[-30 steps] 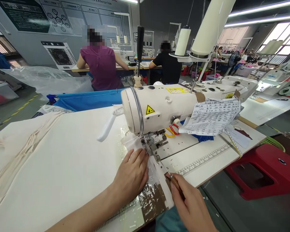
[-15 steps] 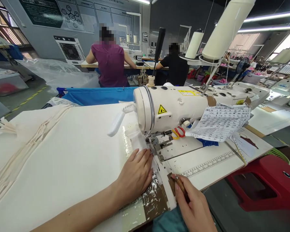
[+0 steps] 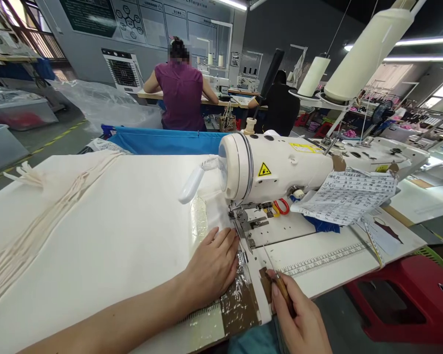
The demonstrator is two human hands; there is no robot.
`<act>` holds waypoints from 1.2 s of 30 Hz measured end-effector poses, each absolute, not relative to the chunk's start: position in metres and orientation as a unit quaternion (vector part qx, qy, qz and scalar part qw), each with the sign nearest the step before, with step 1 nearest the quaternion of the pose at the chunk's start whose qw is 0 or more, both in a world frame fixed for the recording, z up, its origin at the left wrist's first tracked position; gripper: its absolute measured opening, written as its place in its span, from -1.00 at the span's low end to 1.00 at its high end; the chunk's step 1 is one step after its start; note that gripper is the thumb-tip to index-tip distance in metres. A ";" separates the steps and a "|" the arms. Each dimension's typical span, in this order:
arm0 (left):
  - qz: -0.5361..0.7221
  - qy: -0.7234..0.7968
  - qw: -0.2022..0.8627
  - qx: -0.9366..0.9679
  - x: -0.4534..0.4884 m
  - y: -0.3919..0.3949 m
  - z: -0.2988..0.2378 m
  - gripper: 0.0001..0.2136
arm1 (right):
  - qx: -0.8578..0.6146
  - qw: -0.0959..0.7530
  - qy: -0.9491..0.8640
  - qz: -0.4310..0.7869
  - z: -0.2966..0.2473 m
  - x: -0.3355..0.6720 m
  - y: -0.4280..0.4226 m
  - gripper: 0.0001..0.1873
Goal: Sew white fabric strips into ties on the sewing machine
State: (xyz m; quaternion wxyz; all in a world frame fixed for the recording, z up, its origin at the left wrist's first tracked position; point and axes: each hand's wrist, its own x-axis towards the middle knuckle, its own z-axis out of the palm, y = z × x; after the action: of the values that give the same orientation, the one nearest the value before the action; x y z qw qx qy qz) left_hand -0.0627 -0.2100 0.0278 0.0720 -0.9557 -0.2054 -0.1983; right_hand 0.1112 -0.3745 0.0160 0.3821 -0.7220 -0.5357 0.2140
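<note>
My left hand (image 3: 214, 265) lies flat, palm down, beside the presser foot area of a white sewing machine (image 3: 276, 169). Its fingertips rest on a piece of thin white cloth (image 3: 214, 211) that runs toward the needle. In my right hand (image 3: 299, 309) is an awl (image 3: 283, 291) with a wooden handle, the fingers wrapped round it. The awl's thin metal shaft points up and left, its tip over the machine bed, apart from the cloth. What lies under my left palm is hidden.
Long cream fabric strips (image 3: 55, 221) lie on the white table at left. Red-handled scissors (image 3: 281, 206) and a handwritten sheet (image 3: 349, 196) are by the machine. Thread cones (image 3: 369, 54) stand above it. A red stool (image 3: 409, 300) is at right; two people sit working ahead.
The view has shifted, so the machine and table appear farther right. My left hand stays flat on the cloth, and the awl remains in my right hand with little movement.
</note>
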 end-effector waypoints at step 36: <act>-0.133 -0.250 -0.009 -0.959 -0.058 -0.183 0.033 -0.63 | -0.648 0.239 -0.712 -0.128 0.024 0.067 -0.299 -0.61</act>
State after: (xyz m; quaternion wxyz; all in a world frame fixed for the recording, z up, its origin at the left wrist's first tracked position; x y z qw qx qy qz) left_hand -0.0576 -0.1835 0.0331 -0.0090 -0.9591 -0.2495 -0.1335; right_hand 0.0669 -0.2992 0.0244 0.2393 -0.6481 -0.7115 -0.1284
